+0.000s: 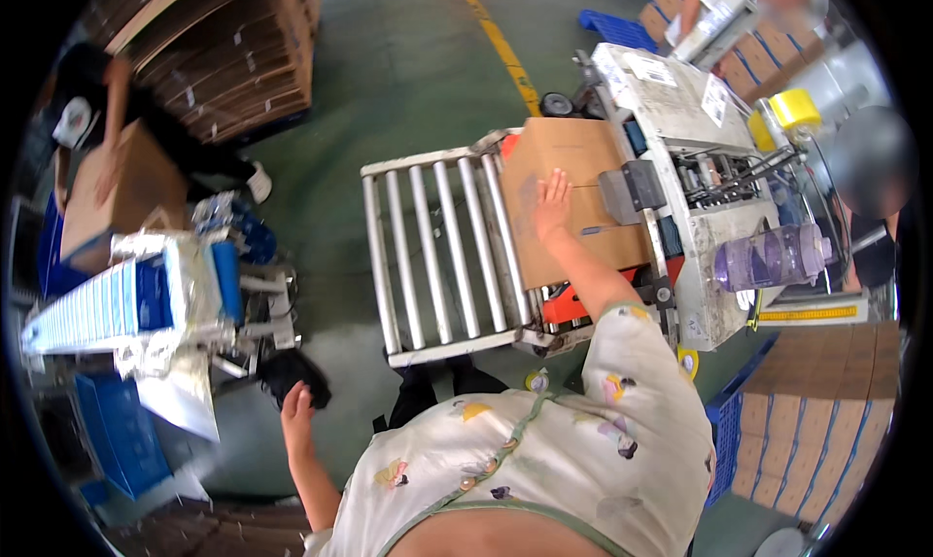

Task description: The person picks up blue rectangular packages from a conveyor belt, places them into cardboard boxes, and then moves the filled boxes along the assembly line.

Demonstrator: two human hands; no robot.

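Note:
My right hand (pixel 553 205) lies with its fingers stretched out on top of a brown cardboard box (pixel 580 152). The box sits where a roller conveyor (pixel 434 256) meets a carton-sealing machine (pixel 637 95), partly inside the machine, under a grey metal block (pixel 630 193). My left hand (pixel 297 403) hangs low at my left side, fingers loosely bent and holding nothing that I can make out. Just past its fingertips is a black object (pixel 293 374), whose kind is unclear; whether they touch I cannot tell.
Left, a co-worker holds a cardboard box (pixel 126 192) beside another conveyor (pixel 97 299). A loaded carton stack (pixel 233 61) stands behind. Two people are beyond the machine, which carries a yellow tape roll (pixel 795 109) and a purple bottle (pixel 773 257). Strapped cartons (pixel 812 431) stand at right.

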